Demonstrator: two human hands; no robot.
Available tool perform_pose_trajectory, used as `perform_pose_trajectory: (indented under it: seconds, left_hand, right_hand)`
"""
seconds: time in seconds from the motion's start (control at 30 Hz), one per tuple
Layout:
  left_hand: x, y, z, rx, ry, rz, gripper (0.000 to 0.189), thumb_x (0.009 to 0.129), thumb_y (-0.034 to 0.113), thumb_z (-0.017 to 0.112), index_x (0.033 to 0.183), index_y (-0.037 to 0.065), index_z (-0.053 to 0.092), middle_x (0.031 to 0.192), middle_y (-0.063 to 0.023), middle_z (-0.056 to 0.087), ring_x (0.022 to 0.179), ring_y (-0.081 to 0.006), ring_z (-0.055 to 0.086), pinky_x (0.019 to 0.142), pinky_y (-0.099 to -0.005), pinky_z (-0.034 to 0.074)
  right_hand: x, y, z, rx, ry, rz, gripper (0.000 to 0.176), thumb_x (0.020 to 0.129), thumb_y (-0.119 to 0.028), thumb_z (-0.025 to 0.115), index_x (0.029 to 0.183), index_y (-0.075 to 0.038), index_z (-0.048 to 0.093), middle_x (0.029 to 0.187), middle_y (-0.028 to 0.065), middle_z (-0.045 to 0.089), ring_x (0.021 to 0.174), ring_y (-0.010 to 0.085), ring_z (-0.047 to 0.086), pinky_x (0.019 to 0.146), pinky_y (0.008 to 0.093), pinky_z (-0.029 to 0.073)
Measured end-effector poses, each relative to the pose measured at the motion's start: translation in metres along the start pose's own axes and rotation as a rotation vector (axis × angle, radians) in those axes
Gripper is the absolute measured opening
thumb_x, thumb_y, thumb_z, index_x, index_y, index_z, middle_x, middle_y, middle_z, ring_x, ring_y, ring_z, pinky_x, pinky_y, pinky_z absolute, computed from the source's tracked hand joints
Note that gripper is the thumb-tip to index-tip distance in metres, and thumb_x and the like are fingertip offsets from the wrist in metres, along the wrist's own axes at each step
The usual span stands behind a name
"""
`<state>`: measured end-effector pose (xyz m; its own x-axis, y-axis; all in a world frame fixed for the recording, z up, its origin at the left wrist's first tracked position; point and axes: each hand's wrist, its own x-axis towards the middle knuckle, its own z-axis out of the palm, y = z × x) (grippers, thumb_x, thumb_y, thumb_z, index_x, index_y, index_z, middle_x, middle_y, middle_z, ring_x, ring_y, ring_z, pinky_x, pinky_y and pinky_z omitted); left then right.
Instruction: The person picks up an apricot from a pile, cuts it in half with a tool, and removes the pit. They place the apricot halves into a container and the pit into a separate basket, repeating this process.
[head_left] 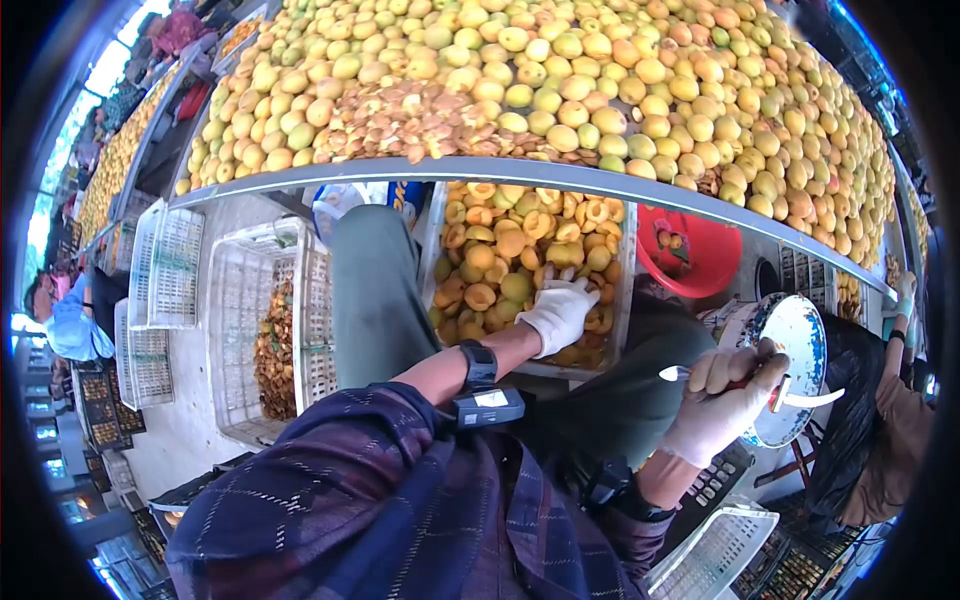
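My left hand (562,312), in a white glove, reaches into a crate of halved yellow fruit (482,256) between my knees. Its fingertips rest among the halves, and whether they grip one is hidden. At the right, my right hand (718,400), also gloved, is closed around a tool (777,393) with a reddish handle. A short pointed blade sticks out on the left of the fist and a curved white blade on the right. Behind that hand stands a white basin with a speckled blue rim (801,345). Whole yellow fruit (590,85) covers the table ahead.
The metal table edge (560,176) crosses above the crate. A pile of pits (405,118) lies among the fruit. Right of the crate is a red basin (712,262). White crates (232,330) stand at the left. Another person's arm (893,345) is at the far right.
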<state>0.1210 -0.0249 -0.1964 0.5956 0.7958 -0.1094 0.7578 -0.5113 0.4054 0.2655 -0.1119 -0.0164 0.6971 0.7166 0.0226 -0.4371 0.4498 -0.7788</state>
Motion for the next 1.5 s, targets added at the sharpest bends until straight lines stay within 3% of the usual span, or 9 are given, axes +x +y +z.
perform_pose_trajectory:
  seconds: [0.23,0.3,0.37,0.43,0.63,0.73,0.87,1.03,1.5]
  left_hand:
    - [0.014,0.004,0.000,-0.127,0.040,-0.050,0.034,0.078,0.017,0.063,0.111,0.009,0.061,0.087,-0.0130,0.064,0.099,-0.0247,0.062,0.099,-0.0485,0.038]
    - [0.014,0.012,-0.033,-0.910,0.008,-0.230,0.026,0.085,0.019,0.060,0.109,0.008,0.061,0.089,-0.0115,0.064,0.093,-0.0206,0.063,0.087,-0.0398,0.047]
    - [0.004,0.023,-0.081,-0.923,-0.003,-0.293,0.018,0.086,0.018,0.061,0.097,0.004,0.059,0.086,-0.0133,0.062,0.090,-0.0270,0.064,0.079,-0.0398,0.051]
    - [-0.008,0.020,-0.095,-1.965,-0.277,-0.504,0.027,0.089,0.014,0.055,0.114,0.004,0.056,0.098,-0.0097,0.065,0.083,-0.0193,0.063,0.074,-0.0335,0.051]
    - [-0.036,0.020,-0.118,-2.155,-0.331,-0.299,0.036,0.086,0.009,0.053,0.121,0.001,0.051,0.102,-0.0137,0.062,0.076,-0.0191,0.062,0.070,-0.0315,0.050]
    - [-0.041,0.031,-0.159,-1.492,-0.332,-0.098,0.057,0.071,0.009,0.052,0.128,-0.001,0.047,0.089,-0.0103,0.062,0.074,-0.0142,0.060,0.067,-0.0261,0.047]
    - [-0.046,0.020,-0.192,-1.270,-0.342,-0.114,0.067,0.068,0.006,0.051,0.134,0.003,0.044,0.088,-0.0089,0.062,0.069,-0.0124,0.058,0.058,-0.0240,0.044]
    - [-0.010,-0.045,-0.229,-0.376,0.644,-0.041,0.053,0.071,0.013,0.061,0.123,0.005,0.055,0.110,-0.0137,0.063,0.091,-0.0264,0.062,0.078,-0.0354,0.051]
    - [0.123,-0.127,-0.239,0.643,0.336,-0.396,0.033,0.077,0.022,0.057,0.103,0.006,0.069,0.120,-0.0172,0.054,0.123,-0.0362,0.041,0.101,-0.0601,0.028]
  right_hand:
    - [0.010,0.003,-0.008,0.041,0.034,0.111,0.036,0.100,-0.040,0.042,0.096,-0.006,0.052,0.052,-0.0056,0.023,0.037,0.0061,0.016,0.031,0.0238,0.017]
    - [0.017,0.008,-0.002,0.083,0.139,0.115,0.036,0.099,-0.041,0.044,0.096,-0.006,0.052,0.051,-0.0054,0.022,0.036,0.0062,0.016,0.032,0.0241,0.018]
    - [0.021,0.016,0.008,0.086,0.065,0.119,0.032,0.099,-0.039,0.045,0.095,-0.008,0.053,0.052,-0.0057,0.022,0.038,0.0059,0.015,0.033,0.0233,0.017]
    - [0.021,0.026,0.013,0.107,-0.067,0.135,0.030,0.100,-0.037,0.045,0.095,-0.009,0.057,0.053,-0.0055,0.023,0.038,0.0059,0.016,0.033,0.0232,0.017]
    - [0.006,0.020,0.028,-0.586,-0.140,0.360,0.022,0.090,-0.020,0.060,0.095,0.001,0.061,0.055,0.0026,0.052,0.040,0.0087,0.043,0.039,0.0241,0.038]
    - [0.001,0.042,0.018,-0.932,-0.576,0.249,0.023,0.082,-0.011,0.069,0.101,0.002,0.064,0.082,0.0038,0.064,0.077,0.0059,0.052,0.070,0.0239,0.045]
    - [-0.005,0.056,0.023,-0.740,-0.352,0.405,0.019,0.083,-0.011,0.069,0.095,0.003,0.065,0.078,-0.0004,0.062,0.074,0.0062,0.053,0.065,0.0235,0.045]
    - [0.000,0.087,0.004,-0.766,-0.402,0.239,0.021,0.086,-0.008,0.065,0.103,0.003,0.062,0.080,-0.0002,0.058,0.065,0.0041,0.050,0.059,0.0199,0.041]
    - [-0.009,0.088,0.011,-0.753,-0.308,0.374,0.022,0.087,-0.009,0.063,0.107,0.001,0.063,0.084,-0.0019,0.057,0.072,0.0047,0.048,0.065,0.0197,0.040]
